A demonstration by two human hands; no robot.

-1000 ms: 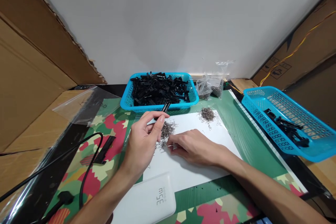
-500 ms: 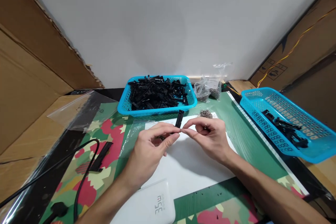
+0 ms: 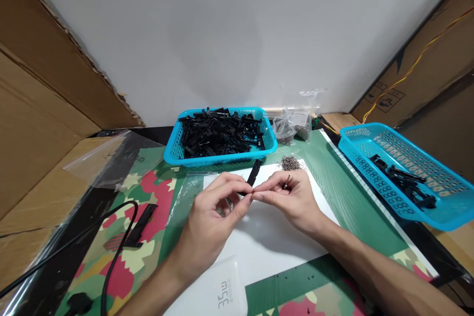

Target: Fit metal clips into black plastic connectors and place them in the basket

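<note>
Centrally, above white paper (image 3: 274, 252), a slim black part (image 3: 254, 173) is held by its near end in the grip of the left hand (image 3: 213, 212), its far end angled toward a blue basket (image 3: 222, 160); the grip of the right hand (image 3: 292, 197) is pinched narrow alongside, any contents indiscernible.

Black part (image 3: 255, 172); blue baskets (image 3: 218, 160); white paper (image 3: 274, 252); green mat (image 3: 344, 197), partly camouflage-patterned red, cream; brown cardboard (image 3: 37, 89).
</note>
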